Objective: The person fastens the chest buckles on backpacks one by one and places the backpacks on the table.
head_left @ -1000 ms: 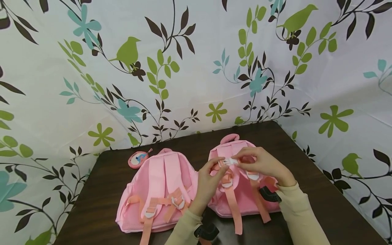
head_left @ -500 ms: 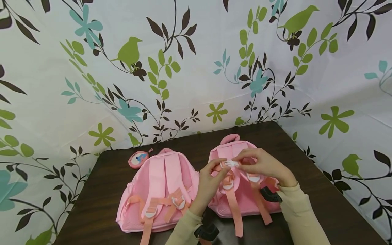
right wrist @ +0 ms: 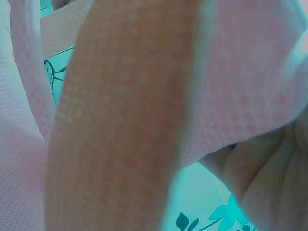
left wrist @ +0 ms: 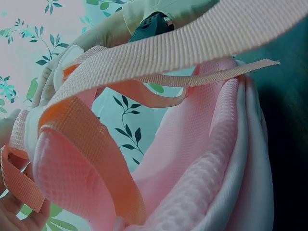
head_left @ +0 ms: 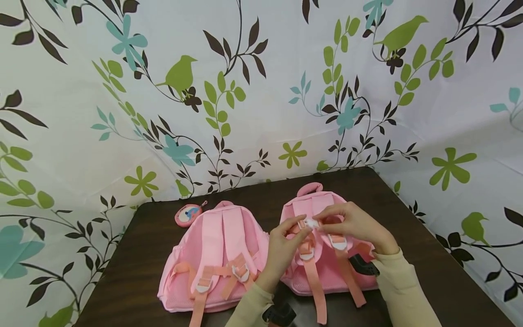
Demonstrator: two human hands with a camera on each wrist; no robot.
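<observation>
In the head view, a pink backpack lies at the right with its straps facing up. Across its shoulder straps is a white plastic side-release buckle on peach webbing. My left hand pinches the buckle's left end, and my right hand pinches its right end. The two halves meet between the fingertips; whether they are locked cannot be told. In the left wrist view, peach webbing crosses in front of the left hand's fingers. The right wrist view is mostly filled by a blurred peach strap.
A second pink backpack lies to the left, its chest strap joined across. Behind it is a small round pink pouch with a blue motif. Both bags rest on a dark wooden table against a patterned curtain.
The buckle's halves look closer together between the fingertips. Both hands stay at the right backpack. The head view has shifted slightly, so everything sits a little lower and further right.
</observation>
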